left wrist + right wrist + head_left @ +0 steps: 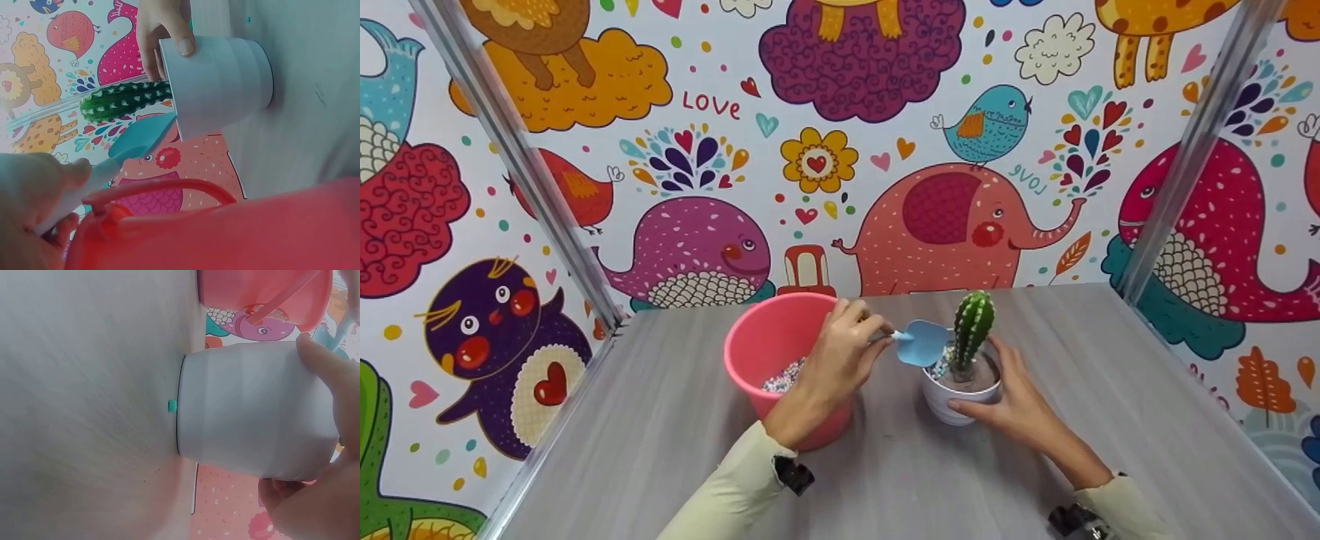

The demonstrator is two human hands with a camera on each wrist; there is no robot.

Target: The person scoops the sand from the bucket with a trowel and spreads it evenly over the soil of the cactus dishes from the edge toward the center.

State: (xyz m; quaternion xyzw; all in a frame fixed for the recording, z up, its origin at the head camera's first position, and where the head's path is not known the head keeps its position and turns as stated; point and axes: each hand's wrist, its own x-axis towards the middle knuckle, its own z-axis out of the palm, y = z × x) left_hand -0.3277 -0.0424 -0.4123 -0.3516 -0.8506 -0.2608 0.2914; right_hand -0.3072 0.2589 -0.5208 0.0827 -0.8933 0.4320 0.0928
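Observation:
My left hand (pixel 847 352) grips the pale handle of a small blue shovel (pixel 921 343), above the right side of a pink bucket (pixel 739 367). The shovel's blade tilts over the near-left rim of a white ribbed pot (pixel 952 405). In that pot stands a green cactus (pixel 973 326), with small coloured pebbles (pixel 939 364) at its left side. My right hand (pixel 1020 397) holds the pot from the right, thumb at the front and fingers behind. More pebbles (pixel 784 377) lie inside the bucket. The left wrist view shows the blade (pixel 140 135) touching the pot's rim.
Both pot and bucket stand on a grey wood-grain table (pixel 660 420). A small green bit (pixel 172 405) lies by the pot's base. The bucket's handle (pixel 163 188) hangs on the side toward the pot. Cartoon-printed walls and metal posts (pixel 532 172) border the table.

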